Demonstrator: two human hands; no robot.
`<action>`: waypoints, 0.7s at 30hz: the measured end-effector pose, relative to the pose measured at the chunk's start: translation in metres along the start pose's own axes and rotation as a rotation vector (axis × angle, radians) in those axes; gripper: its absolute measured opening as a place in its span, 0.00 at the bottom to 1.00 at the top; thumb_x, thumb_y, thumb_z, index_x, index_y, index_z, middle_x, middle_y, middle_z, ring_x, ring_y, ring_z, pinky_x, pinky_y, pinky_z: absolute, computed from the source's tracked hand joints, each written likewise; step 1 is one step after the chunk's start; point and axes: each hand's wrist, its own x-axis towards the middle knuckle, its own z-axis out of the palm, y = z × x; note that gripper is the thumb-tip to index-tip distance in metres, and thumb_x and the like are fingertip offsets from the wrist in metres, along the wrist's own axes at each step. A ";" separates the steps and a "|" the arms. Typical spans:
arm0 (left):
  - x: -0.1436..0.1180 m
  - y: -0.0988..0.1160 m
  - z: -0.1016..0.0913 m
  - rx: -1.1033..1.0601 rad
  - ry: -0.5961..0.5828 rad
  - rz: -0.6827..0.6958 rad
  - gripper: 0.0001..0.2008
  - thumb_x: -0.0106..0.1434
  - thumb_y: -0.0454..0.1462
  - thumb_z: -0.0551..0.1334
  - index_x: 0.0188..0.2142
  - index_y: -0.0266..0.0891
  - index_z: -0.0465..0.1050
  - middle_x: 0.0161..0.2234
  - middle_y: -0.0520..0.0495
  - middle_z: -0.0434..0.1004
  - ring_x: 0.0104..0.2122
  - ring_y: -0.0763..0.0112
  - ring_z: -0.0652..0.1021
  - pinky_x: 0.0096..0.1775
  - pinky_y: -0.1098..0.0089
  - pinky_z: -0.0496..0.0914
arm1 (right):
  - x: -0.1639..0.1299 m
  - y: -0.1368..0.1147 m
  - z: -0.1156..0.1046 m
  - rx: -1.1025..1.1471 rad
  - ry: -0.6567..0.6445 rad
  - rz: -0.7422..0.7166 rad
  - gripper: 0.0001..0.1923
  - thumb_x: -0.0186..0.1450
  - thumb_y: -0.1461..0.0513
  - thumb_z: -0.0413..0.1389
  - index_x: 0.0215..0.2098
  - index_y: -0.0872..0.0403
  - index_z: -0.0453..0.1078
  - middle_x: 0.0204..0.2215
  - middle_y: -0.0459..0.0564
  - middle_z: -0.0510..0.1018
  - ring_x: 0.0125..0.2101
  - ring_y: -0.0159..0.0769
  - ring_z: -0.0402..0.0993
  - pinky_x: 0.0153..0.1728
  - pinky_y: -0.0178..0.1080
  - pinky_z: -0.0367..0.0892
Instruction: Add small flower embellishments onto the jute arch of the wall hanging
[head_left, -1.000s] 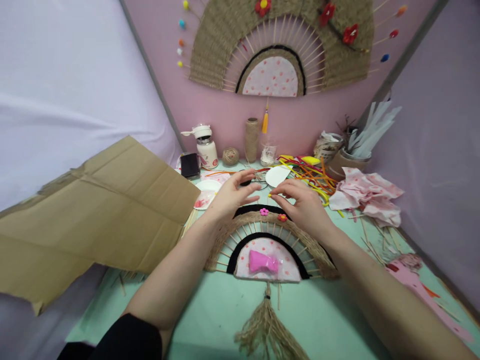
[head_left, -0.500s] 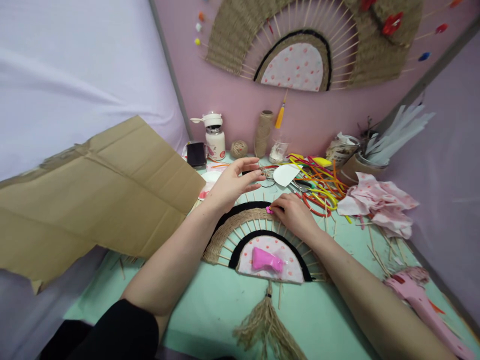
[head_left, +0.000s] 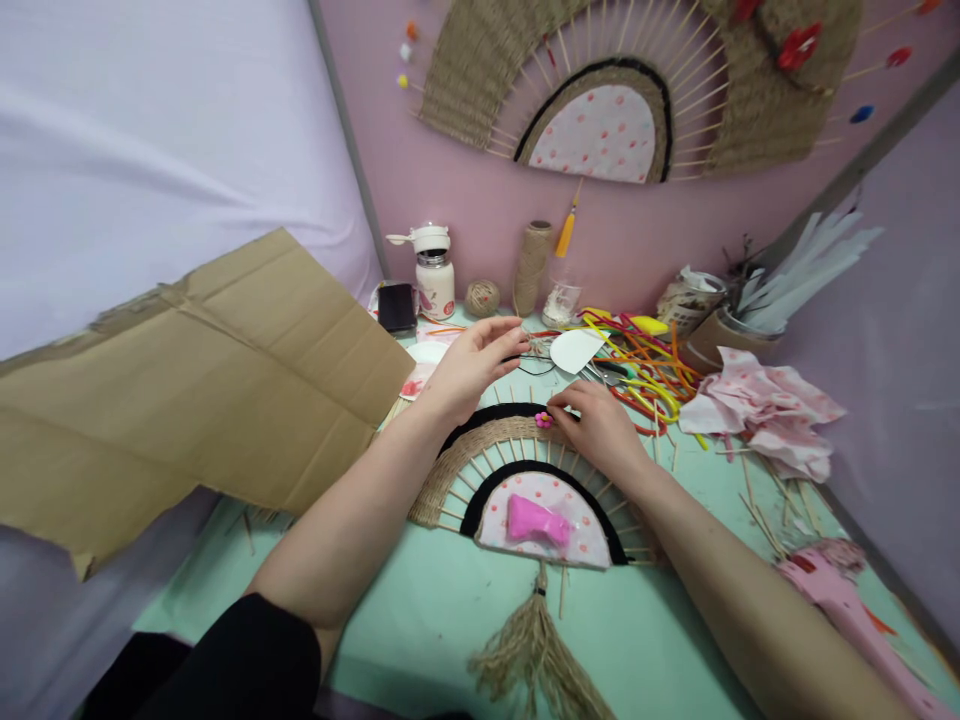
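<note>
A half-round woven fan (head_left: 450, 460) with black bands and thin wooden ribs lies on the table. On its upper woven band sits a small pink flower (head_left: 543, 419) with a yellowish centre. My right hand (head_left: 600, 425) is just right of the flower, its fingers bent and slightly apart, with nothing visible between them. Raised above the fan's upper left edge, my left hand (head_left: 480, 368) is open, fingers loosely curved, and holds nothing. A bright pink packet (head_left: 538, 521) rests on the fan's dotted white centre. A twine tassel (head_left: 532, 635) hangs from its lower edge.
A large cardboard sheet (head_left: 225, 390) stands at left. Behind the fan are a white bottle (head_left: 435, 288), a phone (head_left: 396, 307), a twine spool (head_left: 532, 265) and tangled coloured strips (head_left: 645, 365). Dotted cloth (head_left: 761, 405) and a pink glue gun (head_left: 844, 610) lie at right.
My right fingers have drawn slightly up and away from the pink flower, leaving it more exposed on the fan. My left hand stays raised nearly in place. The view has shifted a little.
</note>
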 end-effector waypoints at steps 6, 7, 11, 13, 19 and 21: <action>0.002 -0.012 0.004 -0.098 -0.007 -0.141 0.08 0.66 0.40 0.62 0.41 0.37 0.74 0.43 0.42 0.77 0.43 0.69 0.78 0.53 0.63 0.66 | 0.000 0.004 -0.003 -0.016 -0.066 -0.029 0.12 0.69 0.64 0.52 0.42 0.54 0.79 0.39 0.53 0.79 0.41 0.41 0.70 0.45 0.41 0.64; 0.002 -0.012 0.005 -0.097 -0.012 -0.142 0.08 0.65 0.40 0.62 0.41 0.37 0.74 0.44 0.42 0.77 0.43 0.68 0.78 0.53 0.63 0.65 | 0.000 0.004 -0.002 -0.024 -0.098 -0.047 0.13 0.69 0.65 0.52 0.42 0.54 0.79 0.39 0.53 0.79 0.41 0.41 0.70 0.44 0.41 0.64; 0.000 -0.010 0.004 -0.082 -0.014 -0.136 0.08 0.66 0.39 0.62 0.41 0.37 0.74 0.44 0.43 0.77 0.44 0.69 0.78 0.53 0.63 0.66 | -0.006 -0.003 -0.008 -0.087 -0.184 -0.087 0.13 0.69 0.63 0.52 0.43 0.51 0.79 0.40 0.55 0.76 0.40 0.43 0.68 0.38 0.41 0.63; 0.000 -0.009 0.003 -0.083 -0.020 -0.133 0.08 0.65 0.39 0.63 0.41 0.37 0.74 0.44 0.43 0.77 0.44 0.69 0.78 0.53 0.63 0.66 | -0.009 -0.009 -0.015 -0.175 -0.245 -0.078 0.14 0.70 0.60 0.50 0.46 0.50 0.78 0.42 0.56 0.74 0.41 0.45 0.67 0.37 0.41 0.62; 0.000 -0.008 0.002 -0.086 -0.024 -0.132 0.08 0.64 0.38 0.64 0.42 0.38 0.74 0.43 0.43 0.78 0.44 0.69 0.79 0.53 0.63 0.66 | -0.016 -0.019 -0.029 -0.352 -0.468 0.006 0.23 0.70 0.63 0.46 0.63 0.46 0.64 0.49 0.60 0.69 0.48 0.50 0.65 0.38 0.42 0.64; 0.000 -0.007 0.003 -0.084 -0.024 -0.130 0.07 0.65 0.37 0.63 0.42 0.38 0.73 0.43 0.43 0.78 0.44 0.68 0.79 0.53 0.62 0.66 | -0.016 -0.020 -0.029 -0.358 -0.483 0.030 0.25 0.70 0.64 0.46 0.64 0.45 0.62 0.50 0.60 0.68 0.48 0.51 0.64 0.36 0.42 0.64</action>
